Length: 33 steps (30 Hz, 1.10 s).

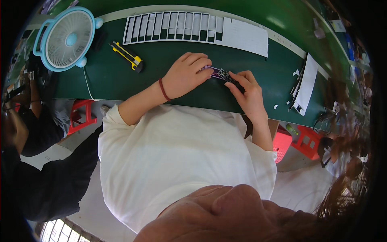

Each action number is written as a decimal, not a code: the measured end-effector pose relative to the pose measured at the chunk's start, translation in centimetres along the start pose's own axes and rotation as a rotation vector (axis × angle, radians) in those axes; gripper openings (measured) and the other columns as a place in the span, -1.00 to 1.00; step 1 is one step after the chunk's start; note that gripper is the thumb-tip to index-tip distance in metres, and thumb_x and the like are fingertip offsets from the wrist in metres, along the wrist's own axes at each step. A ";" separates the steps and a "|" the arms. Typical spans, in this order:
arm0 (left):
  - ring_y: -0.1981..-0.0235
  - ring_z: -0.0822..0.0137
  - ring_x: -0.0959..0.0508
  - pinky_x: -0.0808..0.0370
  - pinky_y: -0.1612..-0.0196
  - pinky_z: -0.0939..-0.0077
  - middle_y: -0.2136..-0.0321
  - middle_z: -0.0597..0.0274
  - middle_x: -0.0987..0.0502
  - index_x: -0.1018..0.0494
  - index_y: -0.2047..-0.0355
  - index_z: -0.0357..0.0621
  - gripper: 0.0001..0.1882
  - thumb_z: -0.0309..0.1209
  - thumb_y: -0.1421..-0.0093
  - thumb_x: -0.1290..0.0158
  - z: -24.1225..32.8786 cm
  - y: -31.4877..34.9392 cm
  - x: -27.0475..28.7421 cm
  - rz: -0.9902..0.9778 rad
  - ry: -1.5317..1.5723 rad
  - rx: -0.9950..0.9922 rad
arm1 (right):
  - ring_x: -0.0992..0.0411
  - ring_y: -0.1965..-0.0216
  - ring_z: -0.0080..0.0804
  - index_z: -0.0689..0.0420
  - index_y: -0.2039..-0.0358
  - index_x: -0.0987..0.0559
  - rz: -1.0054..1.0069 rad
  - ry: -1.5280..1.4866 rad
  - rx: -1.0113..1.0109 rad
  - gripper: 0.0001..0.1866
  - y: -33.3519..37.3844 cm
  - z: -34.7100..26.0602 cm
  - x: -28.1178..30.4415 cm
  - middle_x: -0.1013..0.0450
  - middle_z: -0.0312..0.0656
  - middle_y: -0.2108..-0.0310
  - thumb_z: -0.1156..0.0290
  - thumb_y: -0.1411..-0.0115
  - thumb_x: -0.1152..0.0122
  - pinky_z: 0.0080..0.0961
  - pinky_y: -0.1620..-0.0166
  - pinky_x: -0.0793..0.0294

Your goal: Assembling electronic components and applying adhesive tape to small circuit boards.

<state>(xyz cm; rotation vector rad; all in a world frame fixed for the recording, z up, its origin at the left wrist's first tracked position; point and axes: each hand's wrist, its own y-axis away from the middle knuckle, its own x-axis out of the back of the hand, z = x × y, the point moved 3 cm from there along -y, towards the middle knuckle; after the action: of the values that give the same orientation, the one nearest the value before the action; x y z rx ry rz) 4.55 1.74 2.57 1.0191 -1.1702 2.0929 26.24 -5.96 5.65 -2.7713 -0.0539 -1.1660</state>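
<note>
Upper centre, left hand [188, 76] and right hand [249, 92] pinch a circuit board [223, 74], with room toward the table [213, 94] edge below and upper-left cutter [127, 56].

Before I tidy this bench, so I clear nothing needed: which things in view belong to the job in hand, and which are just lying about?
In the job:
small electronic piece, between left hand and right hand

Seemingly just lying about, untouched:
yellow cutter
blue fan
white sheets
white slotted tray, possibly related
</note>
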 end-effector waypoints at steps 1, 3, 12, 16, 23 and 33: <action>-0.09 0.15 -0.52 -0.50 -0.13 0.15 0.07 0.24 -0.53 -0.57 0.12 -0.01 -0.69 -0.35 -0.11 -0.31 0.1 0.1 0.0 0.014 -0.023 -0.016 | -0.55 0.48 -0.22 0.22 0.03 -0.69 0.035 0.006 0.001 -0.67 0.1 0.0 -0.2 -0.51 -0.11 0.20 0.41 -0.22 -0.46 -0.37 0.40 -0.56; -0.10 0.14 -0.53 -0.51 -0.12 0.16 0.07 0.24 -0.53 -0.58 0.12 -0.01 -0.70 -0.36 -0.11 -0.29 0.4 0.0 0.0 0.041 -0.027 -0.017 | -0.54 0.50 -0.22 0.22 0.03 -0.70 0.072 0.015 -0.002 -0.68 0.3 0.0 -0.4 -0.51 -0.11 0.20 0.40 -0.21 -0.46 -0.38 0.41 -0.55; -0.11 0.15 -0.50 -0.48 -0.09 0.20 0.07 0.24 -0.52 -0.62 0.27 -0.02 -0.82 -0.43 -0.08 -0.19 1.0 -0.2 0.4 0.002 -0.112 -0.057 | -0.54 0.43 -0.27 0.19 0.05 -0.71 0.097 0.076 -0.060 -0.67 0.2 0.0 -0.5 -0.48 -0.16 0.23 0.42 -0.16 -0.50 -0.37 0.38 -0.54; -0.06 0.22 -0.48 -0.43 -0.05 0.25 0.13 0.27 -0.48 -0.59 0.36 -0.03 -0.92 -0.44 -0.09 -0.18 1.2 -1.0 0.5 -0.120 -0.149 -0.014 | -0.49 0.28 -0.28 0.14 0.07 -0.73 0.129 0.203 0.228 -0.63 -0.7 -0.4 -0.2 -0.48 -0.21 0.24 0.45 -0.06 -0.53 -0.36 0.28 -0.53; -0.03 0.24 -0.50 -0.44 -0.04 0.27 0.09 0.27 -0.48 -0.58 0.28 -0.06 -0.82 -0.39 -0.08 -0.26 0.1 -1.1 0.2 -0.189 -0.052 -0.039 | -0.48 0.25 -0.25 0.09 0.05 -0.74 -0.019 0.071 0.202 -0.59 -1.6 0.6 -0.3 -0.46 -0.18 0.26 0.48 -0.02 -0.56 -0.37 0.28 -0.51; 0.04 0.07 -0.57 -0.54 -0.03 0.23 -0.06 0.14 -0.52 -0.46 -0.16 -0.10 -0.36 -0.42 -0.03 -0.39 -0.6 -0.8 0.5 -0.020 0.178 0.050 | -0.50 0.26 -0.22 0.12 0.09 -0.74 -0.081 -0.019 0.218 -0.62 -3.0 0.2 -1.5 -0.47 -0.17 0.26 0.45 -0.03 -0.56 -0.31 0.26 -0.53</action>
<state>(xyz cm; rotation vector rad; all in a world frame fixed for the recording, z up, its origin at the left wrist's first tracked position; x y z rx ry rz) 4.64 2.69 3.12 0.8422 -1.0206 2.1570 25.08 -2.97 4.78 -2.6097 -0.2801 -1.0808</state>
